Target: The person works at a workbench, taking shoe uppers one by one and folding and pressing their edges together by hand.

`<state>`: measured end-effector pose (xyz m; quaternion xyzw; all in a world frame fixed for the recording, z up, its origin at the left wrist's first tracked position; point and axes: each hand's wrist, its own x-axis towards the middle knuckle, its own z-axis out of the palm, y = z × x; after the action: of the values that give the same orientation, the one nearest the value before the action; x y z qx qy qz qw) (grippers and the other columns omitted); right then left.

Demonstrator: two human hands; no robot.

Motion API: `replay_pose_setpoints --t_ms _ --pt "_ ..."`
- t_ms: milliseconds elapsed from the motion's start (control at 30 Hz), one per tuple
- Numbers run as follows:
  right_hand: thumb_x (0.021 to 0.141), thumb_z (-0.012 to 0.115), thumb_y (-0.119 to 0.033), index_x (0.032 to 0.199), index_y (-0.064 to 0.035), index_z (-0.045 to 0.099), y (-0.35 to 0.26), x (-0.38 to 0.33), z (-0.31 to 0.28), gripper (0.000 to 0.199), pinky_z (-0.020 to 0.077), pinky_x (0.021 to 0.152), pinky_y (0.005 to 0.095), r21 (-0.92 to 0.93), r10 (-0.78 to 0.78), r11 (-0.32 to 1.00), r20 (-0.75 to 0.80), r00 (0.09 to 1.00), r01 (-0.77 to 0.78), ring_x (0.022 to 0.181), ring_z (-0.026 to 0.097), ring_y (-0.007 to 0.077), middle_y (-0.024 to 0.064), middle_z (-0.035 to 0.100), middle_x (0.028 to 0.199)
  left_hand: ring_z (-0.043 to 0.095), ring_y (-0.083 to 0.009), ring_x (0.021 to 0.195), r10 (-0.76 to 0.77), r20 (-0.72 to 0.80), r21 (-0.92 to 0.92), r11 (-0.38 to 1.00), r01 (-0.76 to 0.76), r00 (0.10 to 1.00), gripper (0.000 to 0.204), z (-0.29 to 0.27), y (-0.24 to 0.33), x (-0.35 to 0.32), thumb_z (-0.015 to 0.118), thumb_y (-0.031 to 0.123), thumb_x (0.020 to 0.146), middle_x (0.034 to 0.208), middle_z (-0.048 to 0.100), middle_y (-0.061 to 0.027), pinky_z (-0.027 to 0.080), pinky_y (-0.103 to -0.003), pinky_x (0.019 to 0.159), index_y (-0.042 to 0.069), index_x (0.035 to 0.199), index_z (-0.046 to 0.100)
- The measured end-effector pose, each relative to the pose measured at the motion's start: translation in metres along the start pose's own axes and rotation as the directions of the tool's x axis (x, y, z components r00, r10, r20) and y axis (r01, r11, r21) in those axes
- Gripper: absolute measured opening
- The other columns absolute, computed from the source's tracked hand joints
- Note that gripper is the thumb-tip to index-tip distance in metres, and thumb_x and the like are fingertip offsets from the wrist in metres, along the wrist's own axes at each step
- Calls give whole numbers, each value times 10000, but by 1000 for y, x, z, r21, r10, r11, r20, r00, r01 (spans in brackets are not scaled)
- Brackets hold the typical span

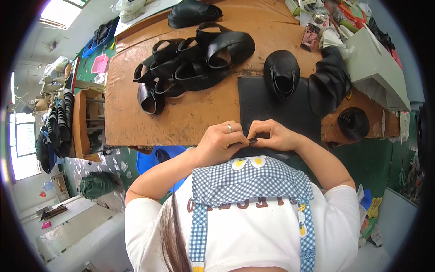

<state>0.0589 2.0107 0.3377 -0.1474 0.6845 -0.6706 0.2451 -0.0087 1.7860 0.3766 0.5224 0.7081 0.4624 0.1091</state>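
Observation:
My left hand (221, 142) and my right hand (275, 136) meet at the table's near edge, close to my apron. Fingertips of both are pinched together around a small dark piece (253, 141), mostly hidden by the fingers; its kind cannot be made out. Beneath and beyond them lies a black mat (253, 106). A single black leather shoe upper (274, 63) rests on the mat's far part. To its right, a fanned stack of black leather pieces (330, 79) overlaps the mat's edge.
A heap of black shoe uppers (199, 77) covers the left-middle of the brown table (122, 109). Another black bundle (192, 13) sits at the far edge. On the right are a coiled black roll (353, 123), a white box (376, 63) and clutter. A blue bin (147, 161) stands below left.

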Motion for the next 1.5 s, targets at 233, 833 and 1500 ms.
replay_pose_setpoints --t_ms 233,833,1500 --pt "853 655 -73 944 13 682 -6 6 -6 128 441 815 291 38 108 993 43 993 -110 896 559 147 58 614 936 551 -206 755 223 210 230 935 -269 952 254 -10 -2 -3 656 98 653 803 514 -42 480 -327 619 48 902 641" --pt "891 643 -133 962 15 722 -31 11 19 182 509 702 312 -298 38 952 -129 991 -75 728 666 189 142 710 814 600 -219 662 -392 141 -73 912 405 909 229 -24 0 -13 810 120 733 770 598 -92 488 -307 601 34 834 623" --pt "937 640 -176 995 11 727 -26 35 4 214 525 536 223 180 209 957 117 971 -228 641 594 69 22 665 765 606 -276 696 -154 114 76 986 146 981 205 -20 2 -2 772 96 763 768 578 -111 501 -356 620 30 825 588"
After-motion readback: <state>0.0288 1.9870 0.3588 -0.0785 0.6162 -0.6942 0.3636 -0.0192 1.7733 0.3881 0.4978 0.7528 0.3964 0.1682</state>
